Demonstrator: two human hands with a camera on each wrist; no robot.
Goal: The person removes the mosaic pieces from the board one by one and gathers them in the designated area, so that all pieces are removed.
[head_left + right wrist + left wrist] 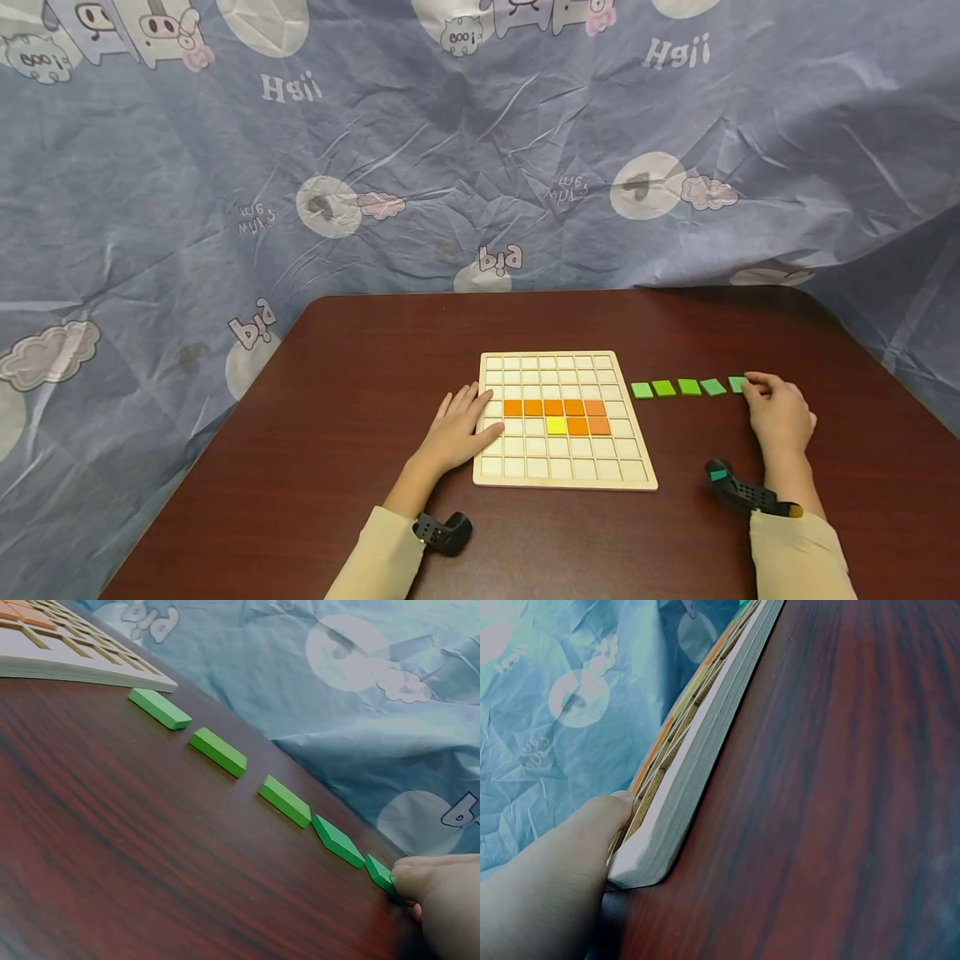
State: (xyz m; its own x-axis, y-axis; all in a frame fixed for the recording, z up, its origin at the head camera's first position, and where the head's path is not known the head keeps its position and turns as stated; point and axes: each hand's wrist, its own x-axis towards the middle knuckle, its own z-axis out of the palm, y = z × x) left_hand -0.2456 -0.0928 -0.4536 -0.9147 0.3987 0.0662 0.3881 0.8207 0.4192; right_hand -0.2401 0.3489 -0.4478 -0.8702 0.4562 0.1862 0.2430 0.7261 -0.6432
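Note:
A pale wooden grid board (525, 471) lies on the table, with several orange tiles (552, 407) and one yellow tile (556, 426) in its middle squares. My left hand (452, 432) rests on the board's left edge, fingers extended and thumb over the squares; the left wrist view shows the thumb (562, 862) against the board's corner. To the board's right, several green tiles (689, 387) form a spaced row. At the far end of that row, my right hand (782, 417) pinches a green tile (377, 871), partly hidden by the fingertips.
The dark red-brown table (337, 400) extends around the board on all sides. Behind its far edge hangs a wrinkled blue printed cloth (450, 167). Black bands (750, 493) are strapped on both wrists.

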